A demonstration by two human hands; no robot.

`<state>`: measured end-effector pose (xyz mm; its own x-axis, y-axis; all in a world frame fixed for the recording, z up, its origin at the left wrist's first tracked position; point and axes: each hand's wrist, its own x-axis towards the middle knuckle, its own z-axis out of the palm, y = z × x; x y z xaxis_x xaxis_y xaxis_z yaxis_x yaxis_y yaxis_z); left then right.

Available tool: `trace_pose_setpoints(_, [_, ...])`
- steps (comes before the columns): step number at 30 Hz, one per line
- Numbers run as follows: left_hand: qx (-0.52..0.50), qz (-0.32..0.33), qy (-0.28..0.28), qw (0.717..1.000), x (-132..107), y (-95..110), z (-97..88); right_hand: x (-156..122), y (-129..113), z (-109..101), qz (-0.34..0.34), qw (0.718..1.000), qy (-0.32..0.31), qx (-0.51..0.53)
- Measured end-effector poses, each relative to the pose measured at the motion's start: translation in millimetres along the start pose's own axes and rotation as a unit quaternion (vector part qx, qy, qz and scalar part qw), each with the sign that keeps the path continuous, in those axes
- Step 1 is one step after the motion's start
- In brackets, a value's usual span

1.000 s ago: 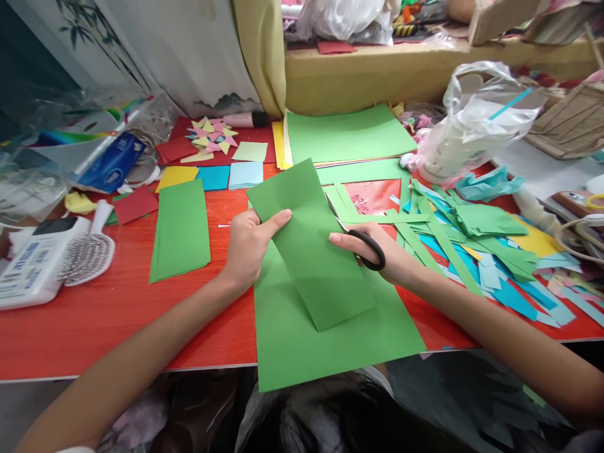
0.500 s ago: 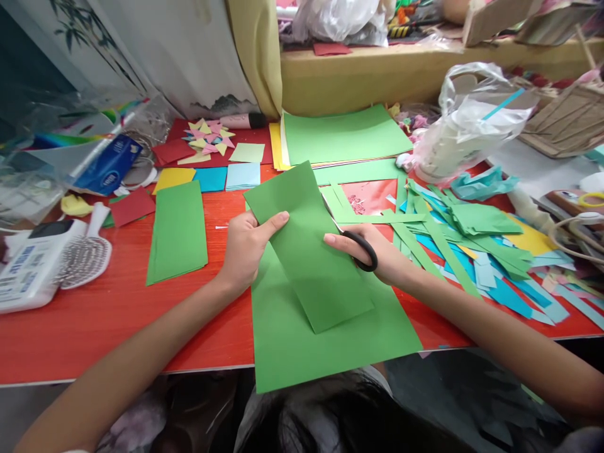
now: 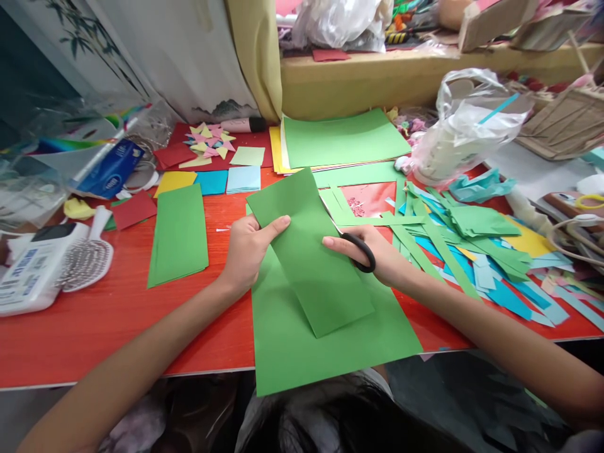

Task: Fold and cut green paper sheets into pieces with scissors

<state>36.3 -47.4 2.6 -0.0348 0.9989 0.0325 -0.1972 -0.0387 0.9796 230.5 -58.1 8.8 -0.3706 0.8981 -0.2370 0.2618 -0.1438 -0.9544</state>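
One left hand [image 3: 245,248], one right hand [image 3: 382,251], one pair of scissors [image 3: 372,255], one hairbrush [image 3: 87,264], one marker [image 3: 241,125], one drinking straw [image 3: 499,108] and one table [image 3: 56,340] are showing.

grn held sheet [image 3: 311,270], blk-handled scissors [image 3: 372,255], red tabletop [image 3: 198,330], grn/blu scraps [image 3: 447,246], wht curtain [image 3: 184,56] w/ bamboo print

left hand [image 3: 245,250]: green sheet [image 3: 315,270] | right hand [image 3: 384,255]: black-handled scissors [image 3: 370,254] at sheet's edge
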Motion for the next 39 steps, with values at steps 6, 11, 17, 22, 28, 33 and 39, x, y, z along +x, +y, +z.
trace_pose_setpoints(6, [0.0, -0.011, -0.002, 1.0, 0.1, -0.6, -0.1, -0.1, -2.2, 0.5, 0.011, 1.0, -0.002, 0.007])
trace_pose_setpoints(11, [-0.004, -0.016, -0.008, 1.0, 0.3, -1.0, -0.8, 1.2, -0.3, 0.0, 0.004, 1.0, 0.007, -0.018])
trace_pose_setpoints(17, [0.019, -0.04, -0.002, 0.999, 0.7, -3.7, -3.6, 1.5, -1.6, 0.3, -0.014, 0.999, 0.018, -0.024])
trace_pose_setpoints(22, [0.019, -0.04, -0.011, 0.999, 1.3, -6.0, -5.5, 1.7, -1.7, 0.3, -0.017, 0.999, 0.023, -0.039])
trace_pose_setpoints(28, [0.043, -0.037, 0.013, 0.998, 1.6, -7.4, -4.8, 1.0, -2.1, 0.7, -0.011, 0.999, 0.025, -0.026])
trace_pose_setpoints(33, [0.034, -0.042, 0.013, 0.998, 1.0, -7.4, -4.0, 0.4, -1.1, 1.3, -0.011, 1.0, 0.017, -0.014])
trace_pose_setpoints(39, [0.044, -0.047, 0.005, 0.998, -0.2, -7.6, -3.2, 1.8, 1.2, 1.1, -0.01, 1.0, 0.015, -0.006])
